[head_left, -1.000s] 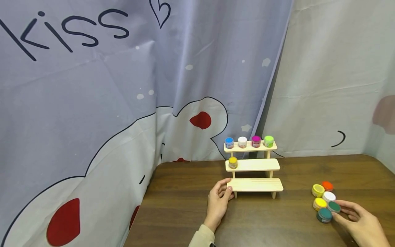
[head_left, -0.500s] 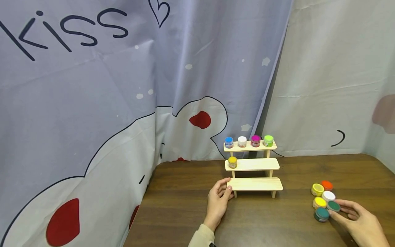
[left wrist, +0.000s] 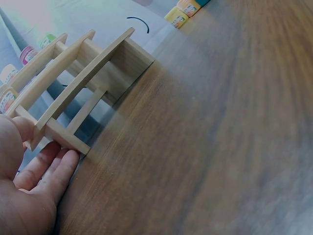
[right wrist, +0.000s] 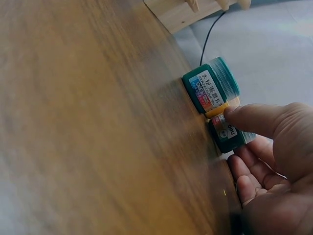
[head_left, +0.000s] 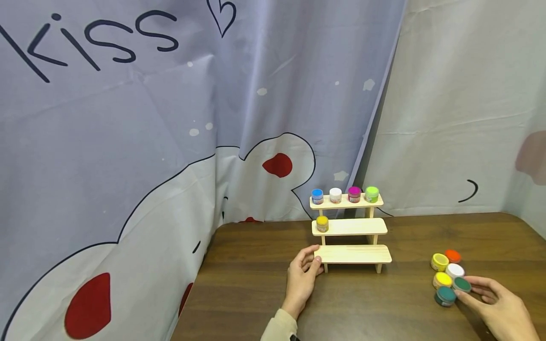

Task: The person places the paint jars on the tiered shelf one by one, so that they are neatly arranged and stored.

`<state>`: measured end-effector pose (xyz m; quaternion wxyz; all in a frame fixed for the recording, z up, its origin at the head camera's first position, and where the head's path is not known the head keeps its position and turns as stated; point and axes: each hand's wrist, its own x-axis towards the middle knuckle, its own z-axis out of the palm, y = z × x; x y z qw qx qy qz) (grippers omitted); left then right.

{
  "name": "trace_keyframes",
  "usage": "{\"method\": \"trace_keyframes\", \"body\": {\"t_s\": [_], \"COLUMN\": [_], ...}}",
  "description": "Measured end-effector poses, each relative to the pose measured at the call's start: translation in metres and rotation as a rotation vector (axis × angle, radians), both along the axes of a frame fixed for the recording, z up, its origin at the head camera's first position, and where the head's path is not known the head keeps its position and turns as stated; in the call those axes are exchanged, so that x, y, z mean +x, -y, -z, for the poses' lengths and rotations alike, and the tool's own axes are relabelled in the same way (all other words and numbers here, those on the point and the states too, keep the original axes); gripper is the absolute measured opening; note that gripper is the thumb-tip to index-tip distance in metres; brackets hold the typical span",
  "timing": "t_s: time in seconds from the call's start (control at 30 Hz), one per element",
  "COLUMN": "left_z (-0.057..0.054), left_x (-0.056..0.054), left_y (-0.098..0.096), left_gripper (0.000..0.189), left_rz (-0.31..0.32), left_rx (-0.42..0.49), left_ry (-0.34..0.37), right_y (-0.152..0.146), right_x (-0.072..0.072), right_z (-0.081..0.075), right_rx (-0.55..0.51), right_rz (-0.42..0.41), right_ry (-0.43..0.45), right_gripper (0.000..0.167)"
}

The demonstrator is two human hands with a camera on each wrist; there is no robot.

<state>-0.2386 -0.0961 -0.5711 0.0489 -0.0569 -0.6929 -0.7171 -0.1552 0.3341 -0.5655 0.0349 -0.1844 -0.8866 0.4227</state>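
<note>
My left hand holds the left end of the lowest shelf of a three-tier wooden display stand; in the left wrist view its thumb lies at the shelf and the fingers sit by the leg below. At the right, my right hand pinches a dark green paint jar, the thumb on its label side and the fingers behind. A teal paint jar stands close to the thumb. Behind these cluster two yellow jars, a white jar and an orange-red jar.
Blue, white, magenta and light green jars line the top shelf. One ochre-yellow jar stands at the left of the middle shelf. The brown wooden table meets a printed curtain behind.
The teal jar has shifted slightly left, away from the dark green jar, and the right thumb has moved a little left too. My left hand and the stand stay put.
</note>
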Motion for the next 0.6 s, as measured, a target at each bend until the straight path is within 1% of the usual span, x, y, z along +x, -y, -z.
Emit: {"method": "trace_keyframes", "body": {"t_s": [0.17, 0.3, 0.5, 0.57, 0.6], "left_z": [0.000, 0.000, 0.000, 0.000, 0.000], "left_x": [0.000, 0.000, 0.001, 0.001, 0.001], "left_y": [0.000, 0.000, 0.001, 0.001, 0.001], "left_gripper": [0.032, 0.032, 0.032, 0.031, 0.031], "left_rz": [-0.002, -0.001, 0.003, 0.001, 0.000], "left_rx": [-0.001, -0.001, 0.006, 0.007, 0.006], "left_ry": [0.001, 0.005, -0.003, -0.010, -0.013], "right_y": [-0.002, -0.003, -0.006, -0.007, -0.008], "right_x": [0.001, 0.002, 0.001, 0.001, 0.000], "right_z": [0.000, -0.002, -0.013, -0.018, -0.020], "right_rx": [0.013, 0.019, -0.072, -0.084, -0.086], "right_rz": [-0.022, -0.007, 0.050, 0.055, 0.053], "right_ry": [-0.028, -0.074, -0.057, -0.070, -0.092], "right_gripper": [0.083, 0.078, 0.083, 0.083, 0.080]}}
